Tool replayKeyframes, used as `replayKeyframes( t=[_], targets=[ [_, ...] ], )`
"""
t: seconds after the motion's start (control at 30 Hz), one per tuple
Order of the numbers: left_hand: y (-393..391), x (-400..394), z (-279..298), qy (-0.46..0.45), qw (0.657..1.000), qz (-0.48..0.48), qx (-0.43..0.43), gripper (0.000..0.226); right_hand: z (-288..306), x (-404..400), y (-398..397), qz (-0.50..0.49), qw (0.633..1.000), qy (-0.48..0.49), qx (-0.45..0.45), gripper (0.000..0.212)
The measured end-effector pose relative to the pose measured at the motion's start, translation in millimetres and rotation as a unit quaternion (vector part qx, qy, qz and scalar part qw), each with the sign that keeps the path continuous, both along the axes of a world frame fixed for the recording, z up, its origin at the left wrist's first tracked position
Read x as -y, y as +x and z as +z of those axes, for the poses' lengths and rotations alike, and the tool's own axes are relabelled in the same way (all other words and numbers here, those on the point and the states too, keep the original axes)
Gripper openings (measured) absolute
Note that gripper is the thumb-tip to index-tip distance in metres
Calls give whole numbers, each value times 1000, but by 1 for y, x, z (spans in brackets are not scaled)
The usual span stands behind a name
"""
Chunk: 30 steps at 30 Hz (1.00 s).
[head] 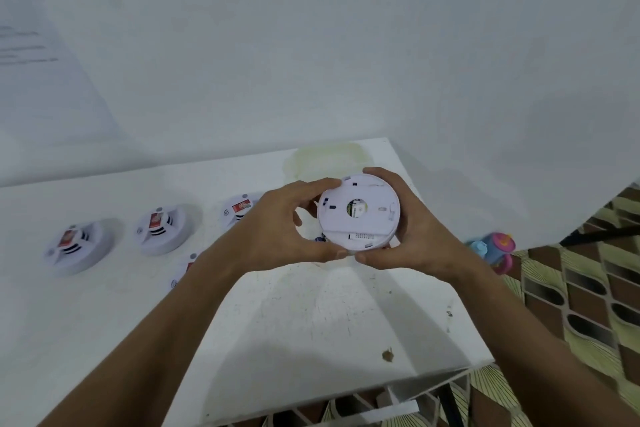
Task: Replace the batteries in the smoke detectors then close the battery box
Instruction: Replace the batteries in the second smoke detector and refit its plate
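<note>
Left hand (277,218), right hand (412,236) both clamped round smoke detector (358,215), back up, above table (311,315); forced twist could snap tabs.

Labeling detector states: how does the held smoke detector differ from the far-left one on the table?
The held smoke detector is gripped by the left hand and right hand, back facing the camera; the far-left detector lies untouched on the table, vented front up, red sticker showing. Both are round and white.

The held smoke detector (358,215) looks like smooth white plastic, slightly matt. The surface (311,315) is white and matt, with yellow stains and small dark scratches. The toy (493,248) seems to be glossy coloured plastic.
</note>
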<state>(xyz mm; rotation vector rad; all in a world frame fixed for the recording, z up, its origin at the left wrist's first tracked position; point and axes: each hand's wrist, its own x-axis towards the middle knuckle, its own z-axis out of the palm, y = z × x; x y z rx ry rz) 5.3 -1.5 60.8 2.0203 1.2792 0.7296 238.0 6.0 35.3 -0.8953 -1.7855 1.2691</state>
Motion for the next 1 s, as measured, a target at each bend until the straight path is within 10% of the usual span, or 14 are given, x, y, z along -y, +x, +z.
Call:
replayKeyframes(
  t=[1.0],
  targets=[
    [4, 10, -4, 9, 991, 110, -79, 61, -45, -9, -37, -74, 992, 92, 35, 88]
  ],
)
